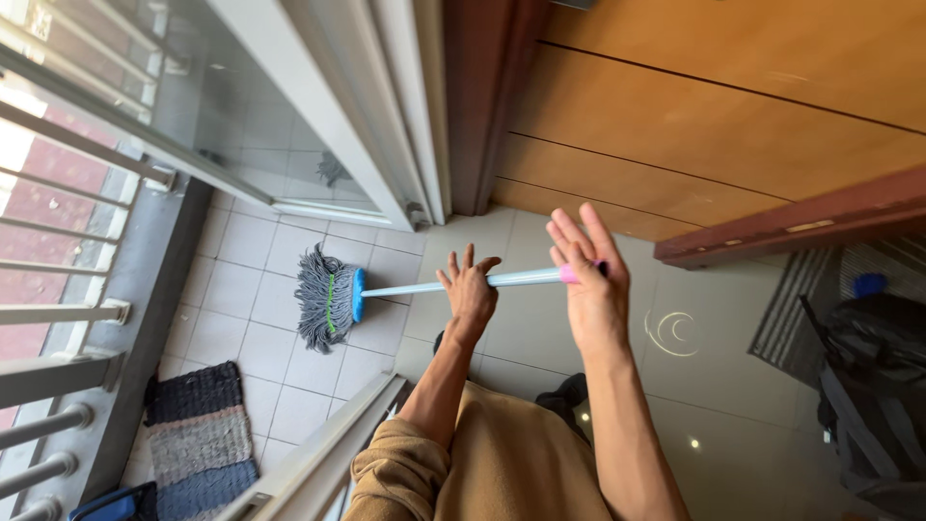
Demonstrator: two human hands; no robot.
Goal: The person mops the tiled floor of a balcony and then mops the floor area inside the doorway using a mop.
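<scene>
Your mop (405, 288) lies level, its grey string head (323, 297) out over the white balcony tiles (246, 318), left of both hands. Your left hand (470, 289) wraps the pale shaft; your right hand (590, 289), fingers splayed, seemingly just pins the pink end.

A mop (415, 287) is stretching level out over the pale tiled balcony floor, its shaggy grey string head hanging at the far end with a green band across it and a blue collar. Its slim light-blue handle is running back to a pink grip end.
</scene>
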